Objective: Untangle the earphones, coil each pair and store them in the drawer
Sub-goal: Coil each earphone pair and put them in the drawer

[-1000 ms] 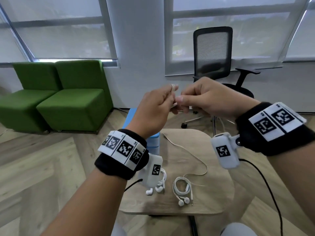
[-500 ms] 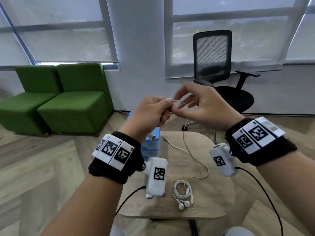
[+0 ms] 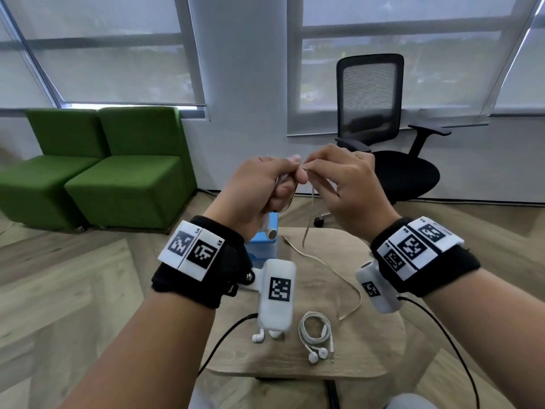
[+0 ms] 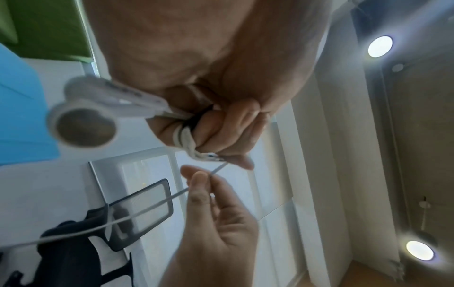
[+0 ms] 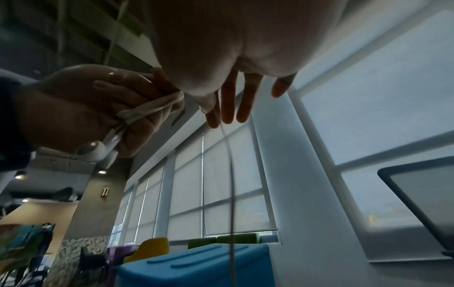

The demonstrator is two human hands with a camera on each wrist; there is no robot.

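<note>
Cable (image 3: 306, 219) wound further round left hand (image 3: 259, 190), right hand (image 3: 345, 187) seemingly pinching it

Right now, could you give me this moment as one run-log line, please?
left hand: holds coiled earphone cable | right hand: pinches loose cable end | coiled pair: on table

Left hand (image 4: 196, 68) grips coiled earphone cable (image 4: 186, 139), earbuds (image 4: 83, 116) sticking out; right hand (image 4: 216, 223) pinches the loose cable end beside it.

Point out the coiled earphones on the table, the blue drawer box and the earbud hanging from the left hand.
coiled earphones (image 3: 314, 332), head view, cable loop.
blue drawer box (image 5: 196, 266), right wrist view, top.
earbud (image 4: 82, 127), left wrist view, speaker mesh.
</note>
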